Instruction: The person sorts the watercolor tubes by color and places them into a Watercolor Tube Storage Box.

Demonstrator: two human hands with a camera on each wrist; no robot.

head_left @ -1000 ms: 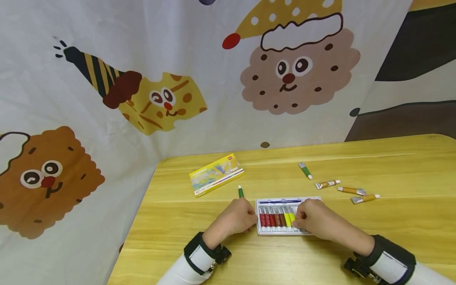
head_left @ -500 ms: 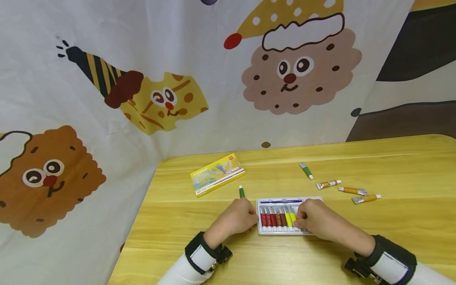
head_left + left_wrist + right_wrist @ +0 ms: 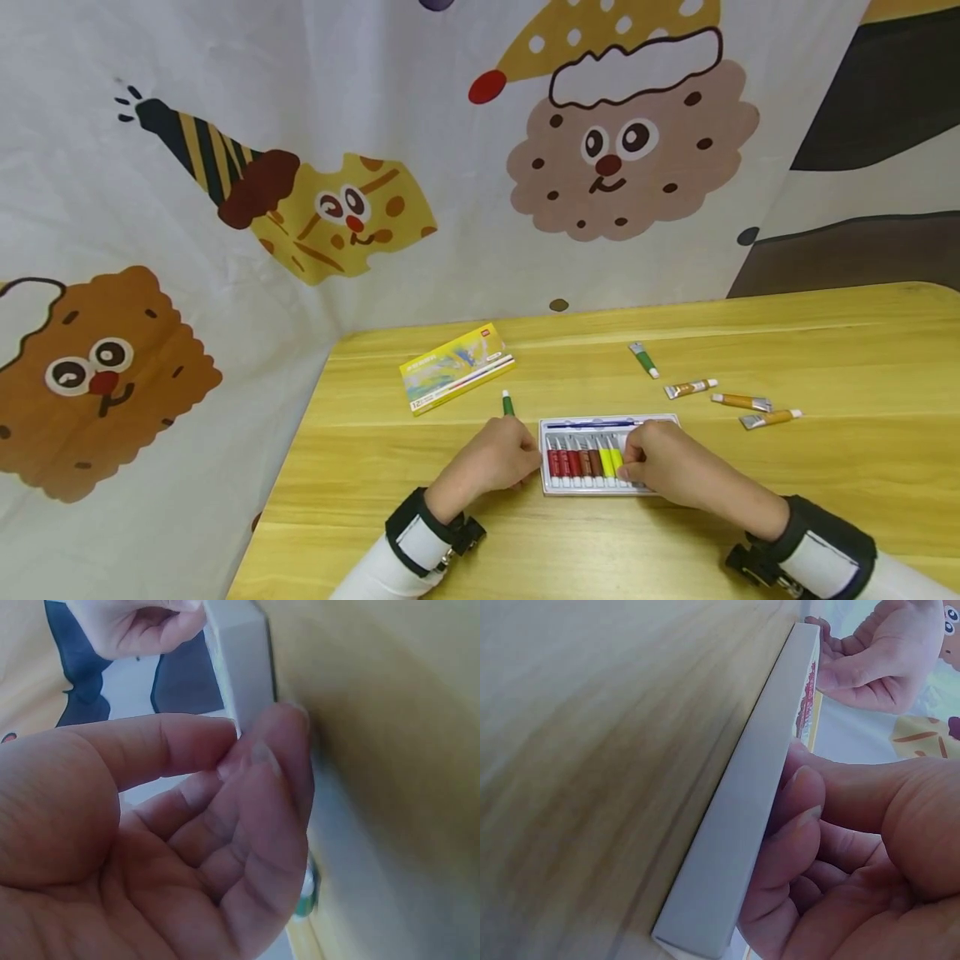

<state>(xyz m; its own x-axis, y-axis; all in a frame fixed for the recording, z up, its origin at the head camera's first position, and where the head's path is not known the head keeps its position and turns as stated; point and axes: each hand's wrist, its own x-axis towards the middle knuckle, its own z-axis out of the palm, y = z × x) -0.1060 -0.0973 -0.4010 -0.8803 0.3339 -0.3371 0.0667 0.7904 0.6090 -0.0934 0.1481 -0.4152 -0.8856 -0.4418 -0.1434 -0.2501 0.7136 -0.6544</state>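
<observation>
A white paint tray (image 3: 600, 492) lies on the table, with a row of red, brown and yellow paint tubes (image 3: 583, 463) and a blue paintbrush (image 3: 592, 425) along its far side. My left hand (image 3: 497, 457) pinches the left end of the tray; in the left wrist view, the thumb (image 3: 202, 742) meets that corner. My right hand (image 3: 667, 460) reaches over the right end, thumb beside the yellow tubes. Its curled fingers (image 3: 787, 847) pinch inside the tray wall (image 3: 735, 802) at a paint tube, which the hand mostly hides.
A green paint tube (image 3: 507, 404) lies just beyond my left hand. A yellow paint box (image 3: 457, 367) sits at the back left. Toward the back right lie another green tube (image 3: 643, 360) and several ochre-brown tubes (image 3: 690, 388). A printed cloth (image 3: 450, 275) hangs behind the table (image 3: 337, 533).
</observation>
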